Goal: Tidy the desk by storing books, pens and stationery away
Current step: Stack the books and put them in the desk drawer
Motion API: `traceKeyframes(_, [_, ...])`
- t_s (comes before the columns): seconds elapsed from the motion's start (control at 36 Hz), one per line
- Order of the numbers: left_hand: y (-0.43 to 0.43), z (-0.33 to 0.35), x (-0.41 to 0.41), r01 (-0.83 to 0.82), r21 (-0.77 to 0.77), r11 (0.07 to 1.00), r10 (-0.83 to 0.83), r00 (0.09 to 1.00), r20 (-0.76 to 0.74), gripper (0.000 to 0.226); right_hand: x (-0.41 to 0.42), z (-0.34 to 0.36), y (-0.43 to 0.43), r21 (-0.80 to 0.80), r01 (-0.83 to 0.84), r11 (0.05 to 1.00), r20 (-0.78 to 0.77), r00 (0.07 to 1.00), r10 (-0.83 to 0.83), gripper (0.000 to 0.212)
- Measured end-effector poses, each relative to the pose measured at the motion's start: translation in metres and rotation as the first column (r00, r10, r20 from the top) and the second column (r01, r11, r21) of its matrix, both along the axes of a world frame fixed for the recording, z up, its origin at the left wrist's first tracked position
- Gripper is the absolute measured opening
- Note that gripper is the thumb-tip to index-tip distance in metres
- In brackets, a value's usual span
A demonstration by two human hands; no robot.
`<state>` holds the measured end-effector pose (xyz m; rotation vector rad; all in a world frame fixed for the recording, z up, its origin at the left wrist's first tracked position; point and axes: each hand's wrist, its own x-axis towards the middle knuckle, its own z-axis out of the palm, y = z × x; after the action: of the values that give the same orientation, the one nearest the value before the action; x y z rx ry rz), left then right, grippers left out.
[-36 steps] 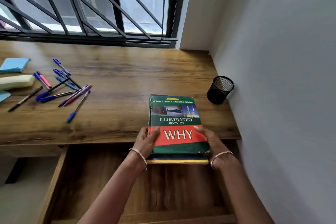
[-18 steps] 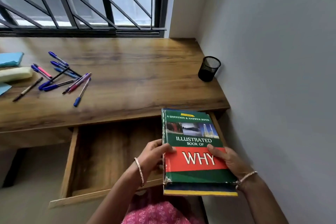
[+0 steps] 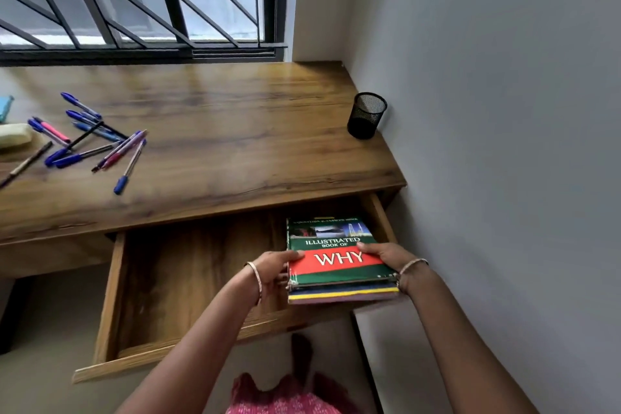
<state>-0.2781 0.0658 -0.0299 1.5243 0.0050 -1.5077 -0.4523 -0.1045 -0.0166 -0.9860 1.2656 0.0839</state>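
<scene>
A stack of books point(image 3: 336, 274), topped by a green and red one titled "Illustrated Book of WHY", sits low in the right end of the open wooden drawer point(image 3: 111, 299). My left hand point(image 3: 275, 269) grips the stack's left edge and my right hand point(image 3: 386, 254) grips its right edge. Several pens point(image 3: 97, 141), mostly blue with one pink, lie scattered on the left of the desk point(image 3: 228, 144). A black mesh pen holder point(image 3: 367, 115) stands at the desk's right edge by the wall.
A pale yellow pouch point(image 3: 13, 134) and a blue pad point(image 3: 5, 107) lie at the far left edge. A barred window point(image 3: 134, 0) runs along the back. The grey wall point(image 3: 504, 111) closes in tightly on the right of the drawer.
Both hands lifted the book stack off the desk's front edge, drew it toward me, then lowered it into the right end of the open drawer.
</scene>
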Motion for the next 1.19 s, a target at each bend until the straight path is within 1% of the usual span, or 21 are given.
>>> traceKeyframes(0.11, [-0.020,-0.018,0.016,0.038,0.036,0.999,-0.039,0.999,0.029,0.013,0.016,-0.015,-0.011,-0.056,-0.004,0.998,-0.078,0.997,0.000,0.018])
traceKeyframes(0.17, [-0.028,-0.027,0.021,0.048,0.043,0.998,-0.051,0.996,0.068,0.017,0.019,-0.026,-0.015,-0.095,0.000,0.996,-0.108,0.994,-0.010,0.015])
traceKeyframes(0.19, [-0.032,-0.032,0.023,0.045,0.053,0.998,-0.050,0.994,0.098,0.024,0.019,-0.031,-0.017,-0.124,-0.017,0.992,-0.125,0.992,0.001,0.016])
traceKeyframes(0.25, [-0.040,-0.042,0.025,0.038,0.083,0.996,-0.050,0.987,0.152,0.035,0.020,-0.042,-0.019,-0.151,-0.067,0.986,-0.155,0.987,0.044,0.027])
traceKeyframes(0.31, [-0.049,-0.052,0.027,0.016,0.111,0.994,-0.035,0.984,0.176,0.037,0.022,-0.042,-0.019,-0.183,-0.120,0.976,-0.184,0.979,0.086,0.030])
traceKeyframes(0.36, [-0.060,-0.064,0.028,0.008,0.127,0.992,-0.032,0.982,0.186,0.033,0.025,-0.045,-0.020,-0.247,-0.154,0.957,-0.203,0.974,0.105,0.037])
traceKeyframes(0.39, [-0.066,-0.069,0.027,0.003,0.133,0.991,-0.028,0.982,0.187,0.028,0.027,-0.048,-0.021,-0.279,-0.172,0.945,-0.209,0.971,0.115,0.042])
traceKeyframes(0.44, [-0.077,-0.078,0.026,-0.026,0.137,0.990,0.000,0.983,0.182,0.009,0.027,-0.055,-0.023,-0.330,-0.229,0.916,-0.228,0.961,0.158,0.052])
traceKeyframes(0.53, [-0.093,-0.092,0.028,-0.057,0.156,0.986,0.029,0.983,0.179,0.006,0.024,-0.054,-0.023,-0.364,-0.278,0.889,-0.255,0.948,0.191,0.057])
traceKeyframes(0.58, [-0.100,-0.099,0.031,-0.074,0.157,0.985,0.046,0.983,0.176,0.015,0.020,-0.050,-0.021,-0.384,-0.331,0.862,-0.292,0.929,0.226,0.057])
traceKeyframes(0.64, [-0.103,-0.106,0.035,-0.085,0.153,0.985,0.060,0.985,0.160,0.020,0.016,-0.049,-0.019,-0.416,-0.427,0.803,-0.341,0.892,0.297,0.057])
traceKeyframes(0.72, [-0.103,-0.116,0.037,-0.091,0.162,0.983,0.071,0.989,0.126,0.021,0.007,-0.049,-0.019,-0.385,-0.585,0.714,-0.436,0.797,0.418,0.058])
traceKeyframes(0.78, [-0.103,-0.122,0.036,-0.092,0.171,0.981,0.074,0.992,0.105,0.022,0.001,-0.047,-0.020,-0.336,-0.637,0.693,-0.502,0.744,0.441,0.062])
traceKeyframes(0.89, [-0.109,-0.128,0.030,-0.115,0.163,0.980,0.099,0.989,0.107,0.030,-0.010,-0.043,-0.020,-0.333,-0.643,0.690,-0.493,0.742,0.454,0.054])
traceKeyframes(0.97, [-0.111,-0.132,0.030,-0.144,0.159,0.977,0.126,0.985,0.122,0.038,-0.016,-0.041,-0.016,-0.331,-0.674,0.661,-0.495,0.720,0.486,0.049])
traceKeyframes(1.06, [-0.111,-0.130,0.032,-0.150,0.141,0.979,0.136,0.985,0.109,0.038,-0.019,-0.039,-0.007,-0.341,-0.705,0.622,-0.496,0.697,0.518,0.046])
traceKeyframes(1.08, [-0.112,-0.126,0.032,-0.150,0.156,0.976,0.128,0.981,0.143,0.036,-0.020,-0.039,-0.004,-0.342,-0.712,0.613,-0.491,0.692,0.530,0.047])
traceKeyframes(1.11, [-0.113,-0.123,0.032,-0.138,0.163,0.977,0.103,0.972,0.209,0.033,-0.020,-0.039,-0.001,-0.351,-0.716,0.603,-0.485,0.690,0.537,0.048])
traceKeyframes(1.14, [-0.114,-0.117,0.034,-0.097,0.193,0.977,0.032,0.948,0.316,0.035,-0.019,-0.037,0.002,-0.365,-0.719,0.591,-0.479,0.690,0.543,0.050])
traceKeyframes(1.17, [-0.113,-0.113,0.036,-0.031,0.265,0.964,-0.096,0.887,0.452,0.038,-0.018,-0.036,0.004,-0.380,-0.722,0.578,-0.476,0.688,0.548,0.053])
traceKeyframes(1.19, [-0.112,-0.101,0.037,0.016,0.358,0.933,-0.225,0.804,0.550,0.040,-0.017,-0.034,0.007,-0.393,-0.726,0.564,-0.476,0.685,0.551,0.055])
